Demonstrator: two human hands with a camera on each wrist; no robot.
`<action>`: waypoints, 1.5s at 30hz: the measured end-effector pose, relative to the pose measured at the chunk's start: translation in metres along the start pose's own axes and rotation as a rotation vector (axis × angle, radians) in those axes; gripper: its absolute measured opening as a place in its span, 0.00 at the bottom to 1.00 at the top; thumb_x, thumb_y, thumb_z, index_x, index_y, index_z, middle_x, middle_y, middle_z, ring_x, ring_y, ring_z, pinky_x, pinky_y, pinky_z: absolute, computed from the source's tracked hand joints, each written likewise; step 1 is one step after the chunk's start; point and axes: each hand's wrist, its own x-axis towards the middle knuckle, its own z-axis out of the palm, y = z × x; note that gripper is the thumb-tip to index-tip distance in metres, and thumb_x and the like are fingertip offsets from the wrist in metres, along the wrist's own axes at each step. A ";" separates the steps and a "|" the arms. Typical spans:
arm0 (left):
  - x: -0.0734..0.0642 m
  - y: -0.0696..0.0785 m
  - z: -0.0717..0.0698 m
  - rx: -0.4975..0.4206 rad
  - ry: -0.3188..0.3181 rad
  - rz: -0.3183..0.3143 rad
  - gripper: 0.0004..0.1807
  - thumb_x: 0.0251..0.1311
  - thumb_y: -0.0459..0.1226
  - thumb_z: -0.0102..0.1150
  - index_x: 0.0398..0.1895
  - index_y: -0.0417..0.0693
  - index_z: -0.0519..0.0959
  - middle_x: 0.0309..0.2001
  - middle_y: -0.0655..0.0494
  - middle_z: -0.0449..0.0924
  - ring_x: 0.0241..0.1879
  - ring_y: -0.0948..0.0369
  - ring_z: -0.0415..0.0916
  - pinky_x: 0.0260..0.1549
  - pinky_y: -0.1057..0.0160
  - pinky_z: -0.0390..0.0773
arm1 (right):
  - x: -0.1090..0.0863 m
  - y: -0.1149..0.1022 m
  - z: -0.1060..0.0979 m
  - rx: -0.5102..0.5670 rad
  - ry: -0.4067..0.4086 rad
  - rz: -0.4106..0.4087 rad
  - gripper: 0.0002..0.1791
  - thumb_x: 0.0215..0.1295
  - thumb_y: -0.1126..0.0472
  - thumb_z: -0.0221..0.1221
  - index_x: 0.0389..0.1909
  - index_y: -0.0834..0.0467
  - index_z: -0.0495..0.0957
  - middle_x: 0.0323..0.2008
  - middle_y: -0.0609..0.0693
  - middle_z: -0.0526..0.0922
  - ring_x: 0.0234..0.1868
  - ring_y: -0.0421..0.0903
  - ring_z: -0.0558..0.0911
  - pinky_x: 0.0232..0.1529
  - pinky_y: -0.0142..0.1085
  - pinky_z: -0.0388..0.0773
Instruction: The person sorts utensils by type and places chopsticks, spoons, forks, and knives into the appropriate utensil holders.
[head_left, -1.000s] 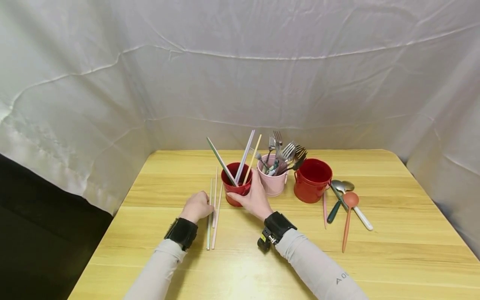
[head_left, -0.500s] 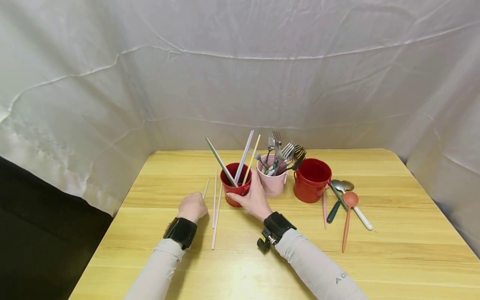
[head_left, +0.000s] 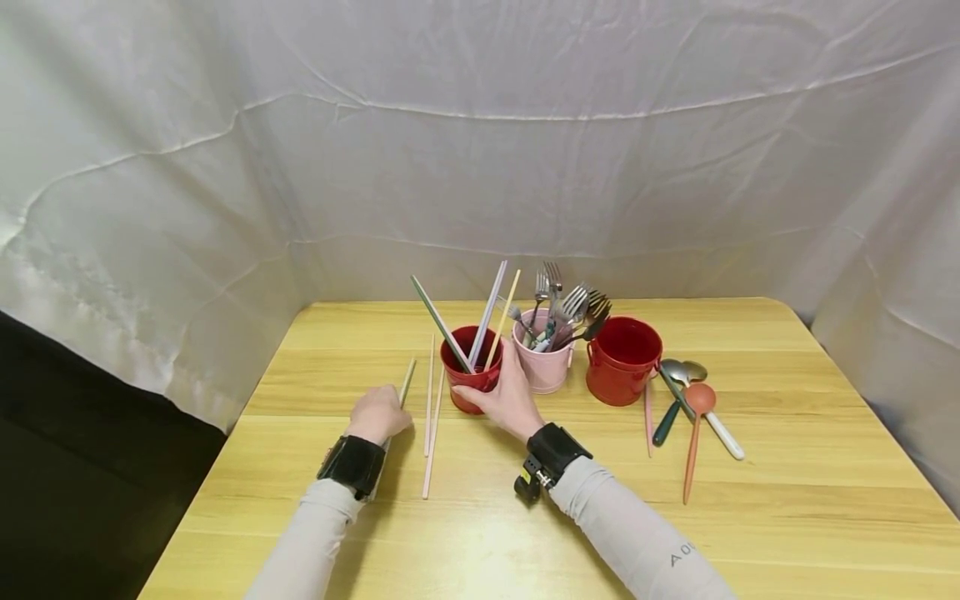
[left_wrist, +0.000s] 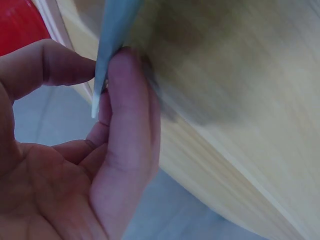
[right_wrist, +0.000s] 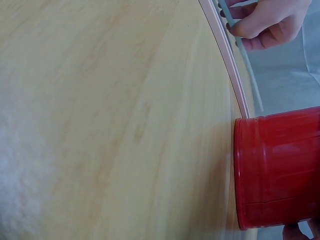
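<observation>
My left hand [head_left: 377, 414] pinches a pale green chopstick [head_left: 407, 383] between thumb and fingers, seen close in the left wrist view; whether a second lies against it I cannot tell. In the head view the chopstick slants up from the hand, partly hidden by it. Two pink chopsticks [head_left: 430, 417] lie just right of that hand. My right hand [head_left: 512, 400] grips a small red bucket [head_left: 467, 402] from its right side, thumb across the front. Green, lilac and yellow chopsticks [head_left: 489, 312] lean inside the bucket.
Beside the right hand, a pink bucket [head_left: 545, 371] holds several forks [head_left: 576, 304]. A second red bucket [head_left: 624, 375] stands further right. Several spoons lie near it, among them an orange one [head_left: 699, 400] and a white-handled one [head_left: 724, 435]. A pale cloth hangs behind the wooden table [head_left: 810, 433].
My left hand took hold of the pale green chopstick, drew it left from beside the pink ones and tilted it. The right hand stayed on the red bucket.
</observation>
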 end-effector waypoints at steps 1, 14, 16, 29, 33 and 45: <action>0.000 -0.001 -0.001 -0.009 -0.001 0.006 0.13 0.53 0.34 0.63 0.19 0.46 0.68 0.20 0.55 0.67 0.22 0.58 0.68 0.21 0.66 0.68 | 0.000 0.000 0.000 0.005 0.000 -0.001 0.52 0.46 0.59 0.79 0.70 0.62 0.60 0.64 0.61 0.72 0.65 0.58 0.75 0.68 0.50 0.73; -0.007 -0.007 -0.018 -0.139 0.077 0.073 0.09 0.60 0.35 0.60 0.26 0.41 0.73 0.22 0.55 0.68 0.23 0.60 0.66 0.23 0.67 0.67 | -0.001 0.003 0.000 -0.012 -0.005 0.022 0.53 0.46 0.57 0.79 0.71 0.58 0.59 0.64 0.58 0.73 0.66 0.56 0.75 0.68 0.49 0.74; -0.009 -0.007 -0.020 -0.170 0.094 0.081 0.11 0.61 0.35 0.60 0.40 0.35 0.75 0.30 0.49 0.75 0.28 0.57 0.72 0.28 0.64 0.73 | -0.001 0.003 0.000 -0.015 -0.007 0.025 0.53 0.46 0.57 0.79 0.71 0.58 0.59 0.64 0.58 0.73 0.66 0.56 0.75 0.68 0.49 0.74; -0.011 -0.003 -0.029 -0.281 0.317 0.221 0.17 0.60 0.34 0.57 0.50 0.34 0.74 0.39 0.43 0.81 0.29 0.56 0.78 0.27 0.65 0.74 | -0.002 0.004 0.000 0.008 -0.004 0.011 0.53 0.46 0.58 0.80 0.70 0.58 0.59 0.64 0.58 0.72 0.65 0.56 0.75 0.67 0.49 0.74; -0.011 0.001 -0.032 -0.337 0.376 0.234 0.17 0.60 0.35 0.56 0.51 0.35 0.74 0.41 0.43 0.83 0.33 0.54 0.83 0.27 0.65 0.78 | -0.002 0.004 0.000 0.006 -0.002 -0.001 0.52 0.46 0.58 0.79 0.70 0.59 0.59 0.64 0.58 0.72 0.65 0.56 0.75 0.67 0.50 0.74; -0.014 0.019 -0.046 -0.542 0.553 0.281 0.16 0.61 0.34 0.57 0.51 0.37 0.75 0.43 0.43 0.83 0.40 0.49 0.85 0.39 0.56 0.85 | 0.000 0.003 0.000 0.010 -0.013 0.004 0.53 0.46 0.59 0.79 0.71 0.62 0.59 0.64 0.62 0.72 0.66 0.59 0.74 0.68 0.52 0.73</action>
